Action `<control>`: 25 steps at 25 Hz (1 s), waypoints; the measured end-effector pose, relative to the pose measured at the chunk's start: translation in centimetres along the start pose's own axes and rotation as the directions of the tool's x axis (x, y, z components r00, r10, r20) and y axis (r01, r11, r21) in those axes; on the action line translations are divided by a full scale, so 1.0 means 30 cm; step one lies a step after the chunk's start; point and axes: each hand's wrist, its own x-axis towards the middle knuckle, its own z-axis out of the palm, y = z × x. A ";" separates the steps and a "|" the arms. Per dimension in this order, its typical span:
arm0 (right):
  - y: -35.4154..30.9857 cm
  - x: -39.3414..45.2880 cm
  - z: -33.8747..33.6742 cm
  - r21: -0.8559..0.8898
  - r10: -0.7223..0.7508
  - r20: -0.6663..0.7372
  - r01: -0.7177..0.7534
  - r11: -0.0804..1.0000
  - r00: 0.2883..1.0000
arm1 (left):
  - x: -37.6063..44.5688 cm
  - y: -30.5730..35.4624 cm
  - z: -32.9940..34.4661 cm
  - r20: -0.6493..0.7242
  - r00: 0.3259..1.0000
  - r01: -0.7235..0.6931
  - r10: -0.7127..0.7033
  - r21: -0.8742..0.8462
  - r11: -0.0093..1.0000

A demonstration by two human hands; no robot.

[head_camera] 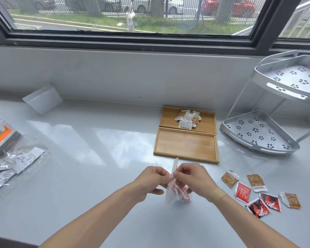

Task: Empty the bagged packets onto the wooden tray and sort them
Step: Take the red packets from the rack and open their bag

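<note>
A small clear bag (175, 191) with red packets inside hangs just above the counter in front of me. My left hand (150, 181) and my right hand (193, 178) both pinch its top edge, fingertips almost touching. Beyond them lie two wooden trays side by side: the near tray (186, 145) is bare, the far tray (206, 120) holds a heap of small white and brown packets (187, 119). Several loose red and brown packets (258, 192) lie scattered on the counter to the right of my right hand.
A two-tier metal corner rack (268, 136) stands at the right. At the left edge lie clear bags of silver packets (11, 163) and a bag with orange-marked items (0, 136). A white container (43, 99) leans against the wall.
</note>
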 end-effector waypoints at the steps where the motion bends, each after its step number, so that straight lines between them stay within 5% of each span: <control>1: -0.005 0.000 -0.001 -0.122 -0.042 -0.020 0.039 0.992 0.999 | -0.001 0.004 0.008 -0.010 1.000 -0.013 0.014 0.053 0.998; 6: -0.025 0.004 -0.003 -0.390 -0.188 -0.059 0.150 0.908 0.980 | -0.009 0.042 0.047 -0.056 0.963 -0.177 0.264 0.607 0.775; 13: -0.035 -0.024 -0.156 -0.753 -0.188 -0.135 0.023 0.658 0.973 | -0.021 0.083 -0.057 -0.186 0.883 -0.146 0.430 0.764 0.629; 18: -0.098 -0.041 -0.216 -0.951 -0.220 0.117 0.173 0.255 0.969 | -0.030 0.136 -0.060 0.121 0.854 -0.219 0.506 0.966 0.138; 20: -0.116 -0.039 -0.222 -0.962 -0.238 0.175 0.218 0.164 0.955 | -0.030 0.168 -0.069 0.169 0.853 -0.219 0.494 0.975 0.045; 23: -0.137 -0.048 -0.236 -0.977 -0.229 0.140 0.171 0.126 0.963 | -0.023 0.199 -0.078 0.167 0.877 -0.254 0.449 0.957 0.139; 25: -0.136 -0.062 -0.232 -0.975 -0.307 0.069 0.128 0.179 0.949 | -0.013 0.204 -0.074 0.122 0.919 -0.276 0.376 0.879 0.390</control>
